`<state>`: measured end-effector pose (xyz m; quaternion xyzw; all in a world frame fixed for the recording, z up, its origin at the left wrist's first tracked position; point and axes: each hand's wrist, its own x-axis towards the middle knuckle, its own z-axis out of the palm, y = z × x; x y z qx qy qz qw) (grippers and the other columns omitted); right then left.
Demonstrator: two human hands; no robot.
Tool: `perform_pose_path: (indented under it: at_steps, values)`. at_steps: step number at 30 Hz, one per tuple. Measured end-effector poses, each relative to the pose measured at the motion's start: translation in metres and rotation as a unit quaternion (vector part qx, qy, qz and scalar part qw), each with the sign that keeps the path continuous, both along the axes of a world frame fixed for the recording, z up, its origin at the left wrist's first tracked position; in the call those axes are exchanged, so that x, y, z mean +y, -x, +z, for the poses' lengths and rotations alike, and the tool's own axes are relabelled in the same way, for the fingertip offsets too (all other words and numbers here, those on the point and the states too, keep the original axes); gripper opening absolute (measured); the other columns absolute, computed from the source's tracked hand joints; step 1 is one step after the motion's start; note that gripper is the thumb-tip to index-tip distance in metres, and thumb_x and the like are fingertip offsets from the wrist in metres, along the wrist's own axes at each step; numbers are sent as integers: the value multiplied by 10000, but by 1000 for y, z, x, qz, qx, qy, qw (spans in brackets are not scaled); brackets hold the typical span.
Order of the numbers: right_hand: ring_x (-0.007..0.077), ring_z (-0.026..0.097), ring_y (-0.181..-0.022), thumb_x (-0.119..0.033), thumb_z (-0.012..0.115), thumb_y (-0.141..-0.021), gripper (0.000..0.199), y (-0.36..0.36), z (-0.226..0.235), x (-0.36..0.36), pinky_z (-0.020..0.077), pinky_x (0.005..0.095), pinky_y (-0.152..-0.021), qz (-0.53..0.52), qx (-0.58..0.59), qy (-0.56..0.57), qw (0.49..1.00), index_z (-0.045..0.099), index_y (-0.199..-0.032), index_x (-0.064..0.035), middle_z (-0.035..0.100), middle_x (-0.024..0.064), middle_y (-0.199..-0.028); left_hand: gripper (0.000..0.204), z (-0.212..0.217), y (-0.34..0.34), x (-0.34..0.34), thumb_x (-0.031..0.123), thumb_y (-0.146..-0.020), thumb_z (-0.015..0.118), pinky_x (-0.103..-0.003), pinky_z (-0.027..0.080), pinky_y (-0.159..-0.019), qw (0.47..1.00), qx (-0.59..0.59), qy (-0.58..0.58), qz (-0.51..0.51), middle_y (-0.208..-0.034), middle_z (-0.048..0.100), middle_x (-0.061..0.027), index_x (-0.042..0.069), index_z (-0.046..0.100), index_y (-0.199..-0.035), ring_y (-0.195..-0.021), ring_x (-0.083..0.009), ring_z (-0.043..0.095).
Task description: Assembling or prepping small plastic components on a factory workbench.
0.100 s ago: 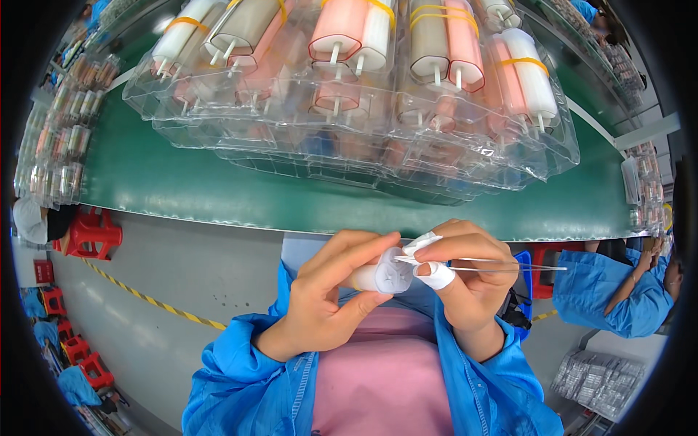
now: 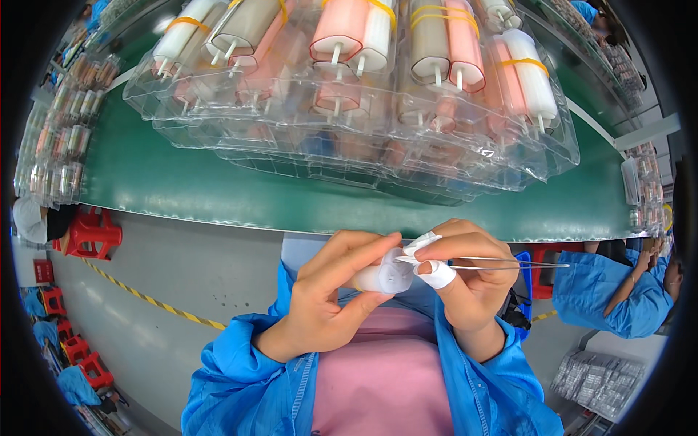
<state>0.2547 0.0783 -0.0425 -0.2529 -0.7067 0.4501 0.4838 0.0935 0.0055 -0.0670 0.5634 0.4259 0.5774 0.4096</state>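
Note:
My left hand (image 2: 331, 291) is closed round a short white cylinder (image 2: 393, 276), its pale round end turned toward my right hand. A pair of thin metal tweezers (image 2: 502, 263) is gripped in my right hand (image 2: 469, 272), with the tips at the cylinder's end face and the long ends pointing right. White wrapping (image 2: 438, 275) covers part of my right thumb. A folded white scrap, like cloth or paper (image 2: 422, 243), shows at my right fingertips. Both hands are just off the table's near edge, in front of my body.
On the green table (image 2: 291, 203) stand stacked clear plastic trays (image 2: 349, 149) holding pink, white and grey cylinders with thin white stems and yellow bands. Red stools (image 2: 94, 234) stand at left. A co-worker in a blue sleeve (image 2: 611, 291) sits at right, near packed clear trays (image 2: 600, 378).
The tweezers and the white cylinder have shifted very slightly to the right. Both hands keep the same hold.

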Motion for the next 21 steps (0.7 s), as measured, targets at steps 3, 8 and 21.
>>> perform_pose_path:
  at_steps: [3,8,21]
  values:
    - [182,638,-678,20,682,-719,139,0,2,1,494,255,-589,-5,-15,-9,1000,673,-854,-8,663,126,-789,538,-1,-2,1,-72,-687,669,-312,466,-815,999,40,-12,20,-1083,567,-142,-24,553,-1210,-959,-234,555]
    - [179,620,-651,3,690,-716,134,3,14,4,475,250,-568,-9,-142,-123,982,673,-848,-10,653,118,-764,507,-6,1,3,-86,-706,673,-300,464,-817,990,137,-29,34,-1121,546,-166,-60,549,-1196,-961,-210,553]
    - [236,657,-839,62,692,-724,245,-7,6,-13,556,305,-734,39,95,183,978,630,-960,61,606,160,-973,579,-10,-7,5,-59,-781,615,-316,435,-917,998,-61,-1,9,-1208,495,-181,-20,348,-1293,-1081,-218,536]
